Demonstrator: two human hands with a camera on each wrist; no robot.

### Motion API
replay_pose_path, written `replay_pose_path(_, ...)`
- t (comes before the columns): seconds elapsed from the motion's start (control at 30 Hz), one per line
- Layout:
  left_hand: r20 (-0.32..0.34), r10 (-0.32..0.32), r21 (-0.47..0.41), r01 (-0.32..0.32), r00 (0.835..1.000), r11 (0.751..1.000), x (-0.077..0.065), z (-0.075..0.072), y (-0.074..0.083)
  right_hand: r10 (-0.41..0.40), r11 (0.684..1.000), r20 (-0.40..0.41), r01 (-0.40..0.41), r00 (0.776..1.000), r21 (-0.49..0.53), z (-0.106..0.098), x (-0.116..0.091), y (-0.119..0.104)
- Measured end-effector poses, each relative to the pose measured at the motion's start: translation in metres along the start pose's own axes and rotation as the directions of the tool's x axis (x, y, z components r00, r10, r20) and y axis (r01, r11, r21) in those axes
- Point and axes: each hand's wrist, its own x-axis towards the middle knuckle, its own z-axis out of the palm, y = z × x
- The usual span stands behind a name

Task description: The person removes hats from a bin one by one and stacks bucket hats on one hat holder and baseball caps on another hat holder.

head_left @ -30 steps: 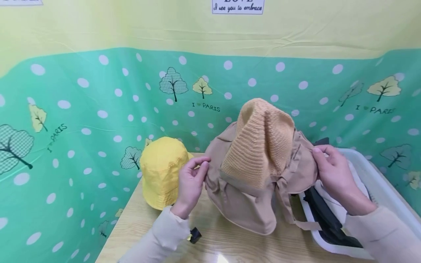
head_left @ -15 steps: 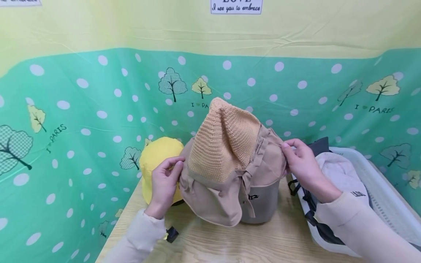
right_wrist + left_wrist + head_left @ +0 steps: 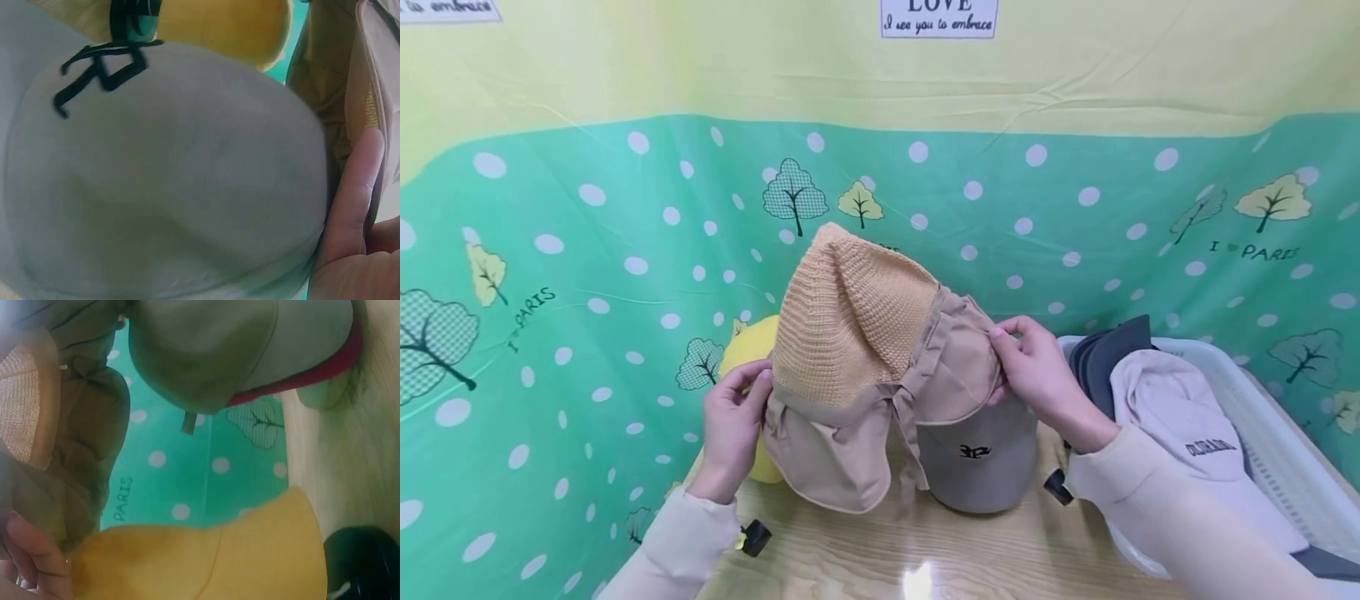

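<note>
A beige sun hat (image 3: 857,333) with a knitted crown, a wide cloth brim and a hanging tie is held up between my two hands, over the table. My left hand (image 3: 733,429) pinches the left side of its brim between thumb and fingers. On the other side, my right hand (image 3: 1052,379) pinches the brim too; its thumb lies along the cloth in the right wrist view. Behind the hat, a grey baseball cap (image 3: 977,471) with black embroidery stands on the table. A yellow bucket hat (image 3: 751,340) is mostly hidden behind the sun hat's left side.
At the right stands a white plastic basket (image 3: 1288,467) holding a pale lettered cap (image 3: 1172,408) and several dark caps (image 3: 1097,362). A green and yellow printed curtain (image 3: 625,333) hangs round the wooden table (image 3: 985,558). Small black blocks sit by both sleeves.
Both hands have carried the sun hat leftward, from in front of the basket to in front of the yellow hat. The grey cap and the basket's caps have come into view.
</note>
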Motion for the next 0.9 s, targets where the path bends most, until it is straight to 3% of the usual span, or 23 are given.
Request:
replay_pose_path(0.17,-0.043,-0.024,-0.002,0.024,0.999,1.000,-0.001,0.005,0.001,0.033,0.997,0.046,-0.030,0.998,-0.065,-0.006,0.004,-0.006)
replay_pose_path(0.37,-0.080,-0.054,0.004,0.054,0.995,0.999,-0.007,0.011,0.003,0.067,0.973,0.083,-0.046,0.994,-0.226,-0.013,0.006,-0.013)
replay_pose_path(0.53,-0.110,-0.046,0.003,0.047,0.993,0.999,-0.007,0.018,0.001,0.050,0.958,0.083,-0.024,0.995,-0.284,-0.013,0.003,-0.013)
replay_pose_path(0.73,-0.136,-0.023,0.025,0.027,0.991,0.999,-0.007,0.028,-0.001,0.036,0.963,0.062,-0.018,0.997,-0.269,-0.012,-0.001,-0.009)
replay_pose_path(0.9,-0.164,-0.032,-0.025,0.028,0.986,0.999,-0.006,0.037,-0.002,-0.026,0.990,0.032,0.030,0.999,-0.136,-0.009,-0.003,-0.008)
